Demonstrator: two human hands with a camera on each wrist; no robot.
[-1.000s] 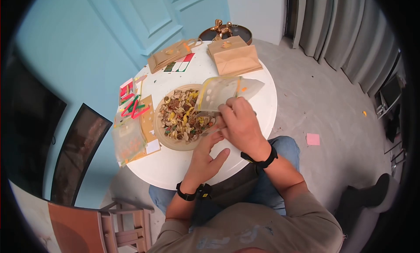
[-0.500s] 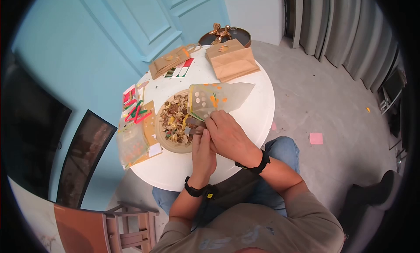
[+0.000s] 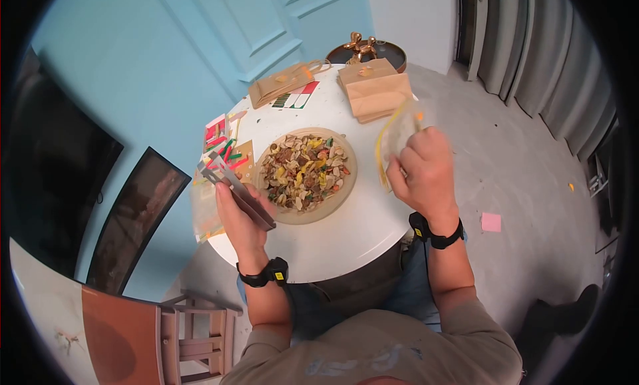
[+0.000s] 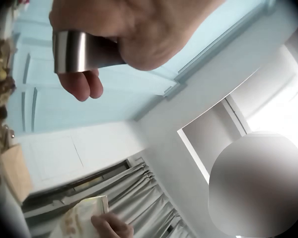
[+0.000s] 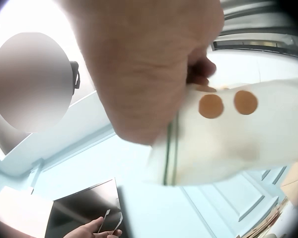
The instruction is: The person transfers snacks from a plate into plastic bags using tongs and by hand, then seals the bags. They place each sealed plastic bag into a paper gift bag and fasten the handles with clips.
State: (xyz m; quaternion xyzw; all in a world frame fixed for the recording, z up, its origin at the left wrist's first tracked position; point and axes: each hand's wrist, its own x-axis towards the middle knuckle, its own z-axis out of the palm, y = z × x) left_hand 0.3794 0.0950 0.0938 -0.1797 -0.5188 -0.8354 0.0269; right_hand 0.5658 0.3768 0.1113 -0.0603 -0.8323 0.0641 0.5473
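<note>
My left hand (image 3: 241,226) grips metal tongs (image 3: 243,197) left of the bowl, and the shiny metal (image 4: 79,52) shows across the fingers in the left wrist view. My right hand (image 3: 429,175) pinches a translucent zip bag (image 3: 394,140) by its edge, above the table's right side. Round orange-brown dots mark the bag (image 5: 213,148) in the right wrist view; its contents cannot be made out. Between the hands a round beige bowl (image 3: 351,185) holds a dried mix of brown, cream and yellow pieces.
Brown paper bags (image 3: 378,95) (image 3: 285,85) stand and lie at the back of the white table (image 3: 333,252). Colored clips (image 3: 229,152), a card and another zip bag (image 3: 205,208) lie on the left. Behind the table is a dark round tray (image 3: 389,53) with a shiny figurine.
The hands, together at the bowl's right edge before, have parted: the left moved left with the tongs, the right moved right and lifted the zip bag. The bowl is now uncovered.
</note>
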